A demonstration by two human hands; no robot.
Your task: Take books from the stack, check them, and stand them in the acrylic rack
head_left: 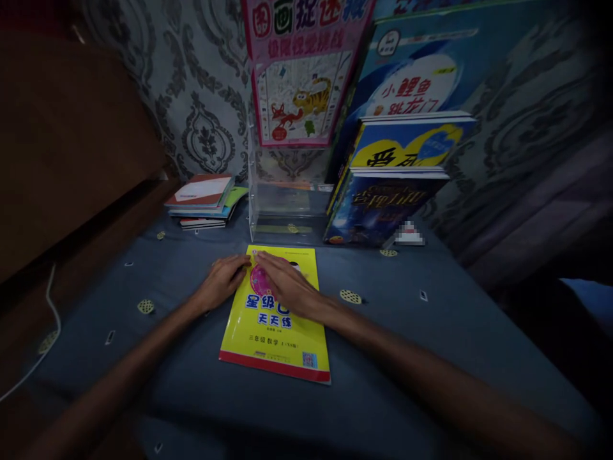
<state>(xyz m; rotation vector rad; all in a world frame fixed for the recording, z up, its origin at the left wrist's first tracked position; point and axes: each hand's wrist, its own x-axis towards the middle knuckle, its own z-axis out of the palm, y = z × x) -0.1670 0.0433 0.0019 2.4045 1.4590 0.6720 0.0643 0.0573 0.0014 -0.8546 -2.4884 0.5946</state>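
Note:
A yellow workbook [282, 342] with a red bottom strip lies face up on the blue-grey cloth. Across the upper part of its cover rests my right hand [287, 284], flat with the fingers stretched toward the top left corner. My left hand [223, 279] is at the book's upper left edge, fingertips touching it and the thumb a little apart from the fingers. Neither hand holds anything that I can see. Part of the title and a pink picture on the cover are hidden under my right hand.
Behind the workbook stands a clear acrylic book rack [282, 214]. A pink picture book [299, 96] and several blue and yellow books [383, 204] stand in it. A small pile of booklets [204, 195] lies left of it. A white cable [55, 313] hangs at far left.

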